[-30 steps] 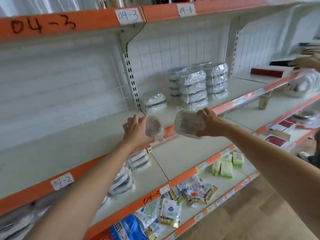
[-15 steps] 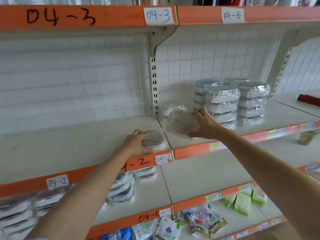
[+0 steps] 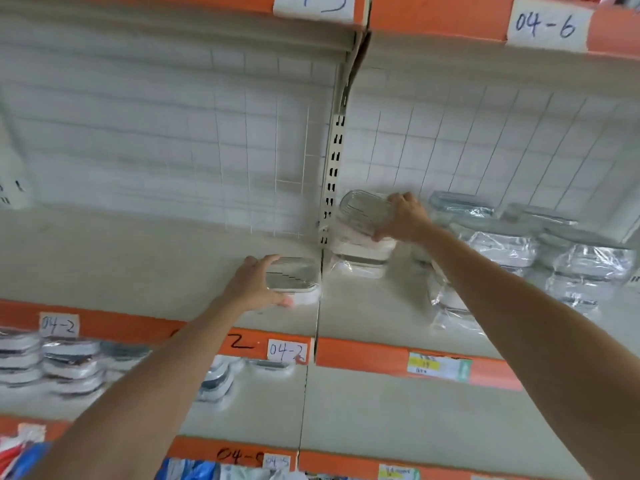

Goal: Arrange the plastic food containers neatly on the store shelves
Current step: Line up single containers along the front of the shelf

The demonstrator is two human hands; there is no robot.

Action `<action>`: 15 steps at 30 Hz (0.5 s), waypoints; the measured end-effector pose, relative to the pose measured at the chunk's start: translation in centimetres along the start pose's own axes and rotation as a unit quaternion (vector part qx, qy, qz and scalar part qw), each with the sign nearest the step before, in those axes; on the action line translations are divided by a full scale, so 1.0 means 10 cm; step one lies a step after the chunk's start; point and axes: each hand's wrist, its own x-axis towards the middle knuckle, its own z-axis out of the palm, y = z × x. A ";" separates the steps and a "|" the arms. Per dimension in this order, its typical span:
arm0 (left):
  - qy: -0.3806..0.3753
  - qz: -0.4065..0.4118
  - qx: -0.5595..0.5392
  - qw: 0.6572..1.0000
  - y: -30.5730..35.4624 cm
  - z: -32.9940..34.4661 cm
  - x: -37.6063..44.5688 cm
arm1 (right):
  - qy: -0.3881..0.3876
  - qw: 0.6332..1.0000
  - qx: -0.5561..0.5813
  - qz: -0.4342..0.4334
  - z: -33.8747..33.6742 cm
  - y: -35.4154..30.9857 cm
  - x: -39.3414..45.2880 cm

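since half a second ago my right hand (image 3: 403,218) carried its container (image 3: 363,209) onto the small stack (image 3: 360,254); left hand (image 3: 254,284) clasps another container (image 3: 294,278) on the shelf (image 3: 138,258). tilted, the upper one could slide off.

Paper tags on orange shelf edges: "04-6" (image 3: 546,24), "04-2" (image 3: 58,324), "04-2" (image 3: 287,351).

Both bare forearms extended forward and up, well apart. Left hand (image 3: 254,284) lower, palm down, fingers spread and curled in clamping grasp, thumb toward viewer. Right hand (image 3: 403,218) higher and farther forward, wrist bent, fingers curled in grip.
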 end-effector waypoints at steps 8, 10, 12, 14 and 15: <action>-0.010 -0.023 0.046 0.999 0.07 -0.03 0.12 | -0.102 0.995 -0.005 -0.020 -0.24 -0.01 0.45; -0.015 -0.022 0.044 0.999 0.07 -0.04 0.17 | -0.105 0.994 -0.006 -0.023 -0.24 -0.02 0.50; -0.019 -0.019 0.046 0.999 0.05 -0.05 0.21 | -0.104 0.994 -0.001 -0.027 -0.24 -0.01 0.56; -0.023 -0.015 0.047 0.998 0.04 -0.05 0.26 | -0.093 0.995 -0.007 -0.030 -0.25 0.00 0.60; -0.025 -0.013 0.048 0.998 0.03 -0.05 0.29 | -0.094 0.995 -0.010 -0.031 -0.25 0.01 0.62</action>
